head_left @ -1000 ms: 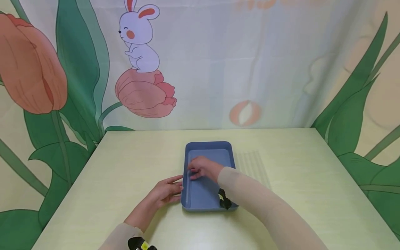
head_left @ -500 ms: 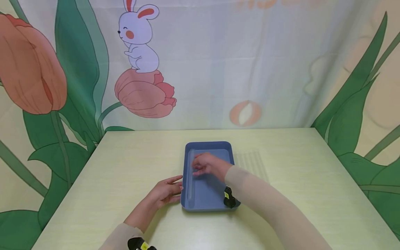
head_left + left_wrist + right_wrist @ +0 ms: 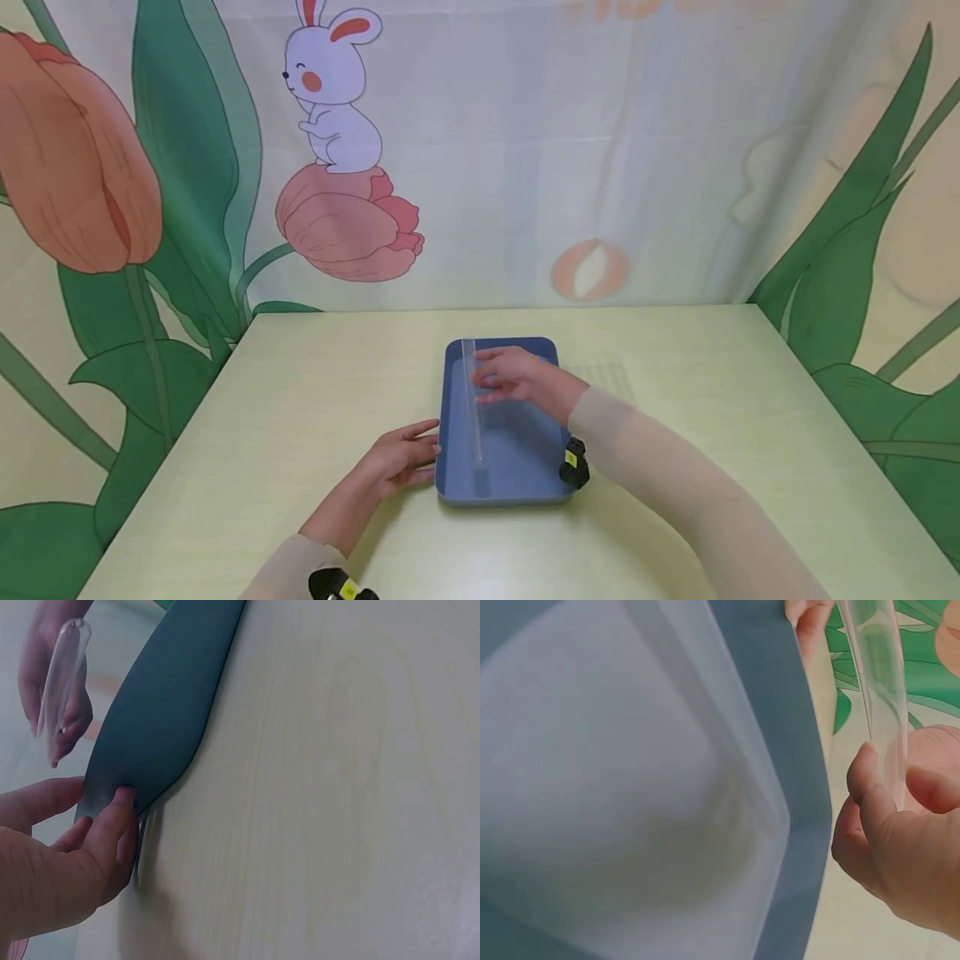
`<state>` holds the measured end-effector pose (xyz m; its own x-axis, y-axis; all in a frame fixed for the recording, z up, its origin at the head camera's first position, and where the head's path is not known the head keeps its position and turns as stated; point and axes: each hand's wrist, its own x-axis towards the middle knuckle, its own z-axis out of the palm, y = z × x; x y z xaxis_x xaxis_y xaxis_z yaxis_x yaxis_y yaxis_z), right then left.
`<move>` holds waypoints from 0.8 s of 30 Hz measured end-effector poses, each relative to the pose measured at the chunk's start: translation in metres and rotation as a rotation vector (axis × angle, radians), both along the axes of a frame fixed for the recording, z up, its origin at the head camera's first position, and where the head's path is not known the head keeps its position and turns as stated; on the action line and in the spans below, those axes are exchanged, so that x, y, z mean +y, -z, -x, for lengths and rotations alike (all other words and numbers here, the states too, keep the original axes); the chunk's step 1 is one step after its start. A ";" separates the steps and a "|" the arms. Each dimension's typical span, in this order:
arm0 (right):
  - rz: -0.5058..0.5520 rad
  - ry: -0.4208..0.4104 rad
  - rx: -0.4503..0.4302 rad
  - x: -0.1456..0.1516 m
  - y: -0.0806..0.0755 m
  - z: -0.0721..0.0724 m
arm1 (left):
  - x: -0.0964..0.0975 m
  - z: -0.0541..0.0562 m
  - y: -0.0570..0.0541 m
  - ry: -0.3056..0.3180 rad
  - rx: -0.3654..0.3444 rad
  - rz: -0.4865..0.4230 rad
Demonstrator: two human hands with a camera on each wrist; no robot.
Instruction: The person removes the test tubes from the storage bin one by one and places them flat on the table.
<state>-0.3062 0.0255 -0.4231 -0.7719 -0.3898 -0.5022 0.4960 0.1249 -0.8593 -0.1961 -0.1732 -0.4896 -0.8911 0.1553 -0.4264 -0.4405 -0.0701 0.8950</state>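
Note:
My right hand (image 3: 517, 377) pinches a clear test tube (image 3: 476, 429) between thumb and fingers, above the left part of a blue rectangular tray (image 3: 525, 454). The tube slants in the head view, its near end lower in the picture. Its rounded end shows in the left wrist view, where the tube (image 3: 66, 671) stands out against the fingers. In the right wrist view the thumb and fingers close on the tube (image 3: 885, 690) beside the tray wall (image 3: 780, 735). At the tray's left side, my left hand (image 3: 405, 461) touches the outer wall with extended fingers.
Just right of the tray a faint, clear ribbed item (image 3: 603, 379) lies on the pale wooden table (image 3: 735, 433), partly hidden by the right forearm. A printed curtain (image 3: 480, 167) with tulips and a rabbit hangs behind the table.
The tube lay along the tray's left inner side; the right hand has lifted it and moved it slightly right and away from me. The left hand stays at the tray wall.

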 end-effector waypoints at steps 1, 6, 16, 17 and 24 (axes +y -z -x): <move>0.005 -0.015 0.006 0.004 -0.003 0.000 | 0.000 0.000 0.000 -0.005 -0.002 0.001; 0.025 -0.065 0.027 0.019 -0.010 0.002 | 0.000 0.000 0.000 -0.005 -0.002 0.004; 0.034 -0.105 0.071 0.044 -0.016 0.002 | 0.000 0.000 0.000 0.000 0.005 0.008; 0.035 -0.110 0.075 0.047 -0.016 0.002 | 0.000 0.000 0.000 0.002 0.005 0.008; 0.067 -0.131 0.091 0.066 -0.020 0.002 | -0.001 0.000 0.001 0.001 0.006 0.008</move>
